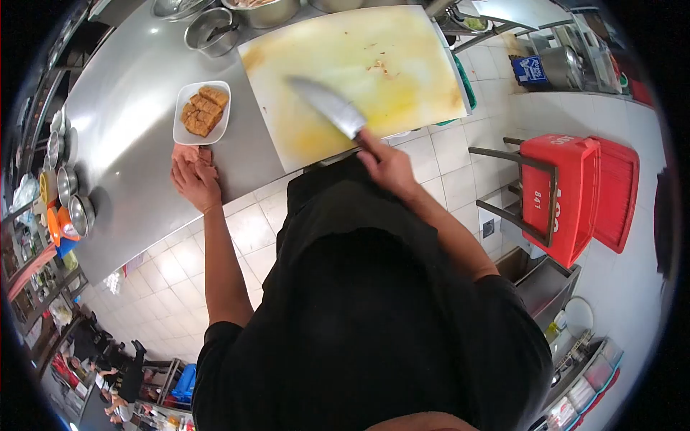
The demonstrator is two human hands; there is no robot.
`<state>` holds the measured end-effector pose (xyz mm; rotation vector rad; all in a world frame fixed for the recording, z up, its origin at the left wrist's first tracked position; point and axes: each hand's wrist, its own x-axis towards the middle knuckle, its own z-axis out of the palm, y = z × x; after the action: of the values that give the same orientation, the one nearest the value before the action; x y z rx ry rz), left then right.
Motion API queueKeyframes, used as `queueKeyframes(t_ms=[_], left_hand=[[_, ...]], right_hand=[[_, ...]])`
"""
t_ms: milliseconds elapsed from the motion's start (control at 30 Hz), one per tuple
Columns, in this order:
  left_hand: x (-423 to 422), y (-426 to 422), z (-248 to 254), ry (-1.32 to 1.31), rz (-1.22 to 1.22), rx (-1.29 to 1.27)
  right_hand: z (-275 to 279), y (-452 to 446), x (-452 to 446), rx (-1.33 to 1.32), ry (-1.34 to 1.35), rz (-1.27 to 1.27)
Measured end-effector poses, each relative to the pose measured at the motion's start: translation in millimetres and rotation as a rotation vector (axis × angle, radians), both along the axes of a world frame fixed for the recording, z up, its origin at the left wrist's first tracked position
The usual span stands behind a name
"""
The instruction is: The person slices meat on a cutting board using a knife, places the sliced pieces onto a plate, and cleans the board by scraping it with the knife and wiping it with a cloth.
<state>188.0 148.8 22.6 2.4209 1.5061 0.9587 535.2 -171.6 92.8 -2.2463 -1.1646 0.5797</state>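
Note:
My right hand (390, 169) is closed round the dark handle of a large knife (329, 105), whose blade lies over the stained cutting board (287, 65) and looks slightly blurred. On the steel counter, my left hand (195, 185) rests on a pink folded cloth (188, 152), fingers pressed on it. Just beyond that hand sits a white dish (225, 118) with browned, cut pieces of food (204, 110) in it. Small brown scraps (379, 68) lie on the far part of the board.
Metal bowls (213, 44) stand along the counter's far edge, and more bowls (81, 215) at its left. A red crate (560, 187) with a metal-legged stool is at the right. Other people (115, 402) are at the lower left.

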Motion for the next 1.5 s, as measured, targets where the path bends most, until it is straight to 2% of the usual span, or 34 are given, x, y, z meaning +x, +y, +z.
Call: queueKeyframes(t_ms=[100, 200, 233, 333, 433, 600, 667, 733, 800, 833, 900, 1000, 1067, 1200, 1233, 1367, 1500], left_hand=[[0.4, 0.1, 1.4, 0.016, 0.000, 0.031], [2.4, -3.3, 4.1, 0.019, 0.009, 0.012], [-1.1, -0.5, 0.3, 0.026, 0.005, 0.007], [0.7, -0.2, -0.5, 0.031, 0.003, 0.004], [1.1, -3.1, 1.4, 0.002, 0.001, 0.010], [1.0, -2.9, 0.2, -0.034, -0.011, 0.007], [-2.7, -1.8, -3.3, 0.002, 0.012, 0.020], [-0.5, -2.2, 0.2, 0.015, 0.013, 0.030], [5.7, -6.2, 11.7, 0.040, 0.003, 0.082], [6.9, -6.2, 13.3, 0.034, -0.005, 0.085], [5.6, -5.2, 11.0, 0.029, -0.012, 0.088], [7.1, -6.4, 13.9, 0.030, -0.005, 0.093], [5.1, -5.2, 13.6, 0.046, -0.028, 0.128], [4.2, -3.0, 9.6, 0.059, -0.001, 0.110], [4.2, -3.2, 9.5, 0.057, 0.008, 0.103], [3.6, -3.0, 8.3, 0.038, -0.004, 0.085], [-0.4, 0.5, 5.8, 0.051, -0.035, 0.102]], right_hand=[[7.7, 5.3, -6.9, -0.028, -0.009, 0.107], [-11.1, 7.7, 13.3, 0.096, -0.090, -0.099], [-12.8, 7.7, 25.7, 0.026, -0.104, -0.142], [-20.9, -1.5, 63.3, 0.110, -0.215, -0.204], [-27.4, -13.4, 100.3, 0.121, -0.201, -0.294], [-12.2, -38.0, 155.2, 0.111, -0.280, -0.413], [-23.6, -45.1, 174.6, 0.094, -0.335, -0.462], [-34.0, -53.8, 205.3, 0.070, -0.257, -0.599], [-44.1, -66.0, 237.1, 0.174, -0.258, -0.618], [-96.3, -80.7, 279.1, 0.312, -0.389, -0.573], [-96.6, -82.1, 304.5, 0.350, -0.250, -0.652], [-53.9, -68.6, 308.1, 0.773, 0.378, -0.774], [11.4, -32.9, 257.8, 1.040, 0.846, -1.014], [14.0, 2.5, 217.1, 1.186, 0.866, -1.221], [3.4, 6.3, 209.5, 1.217, 0.793, -1.162], [-9.0, 26.2, 175.4, 1.095, 0.671, -1.232], [-25.7, 27.0, 168.8, 1.053, 0.787, -1.231]])
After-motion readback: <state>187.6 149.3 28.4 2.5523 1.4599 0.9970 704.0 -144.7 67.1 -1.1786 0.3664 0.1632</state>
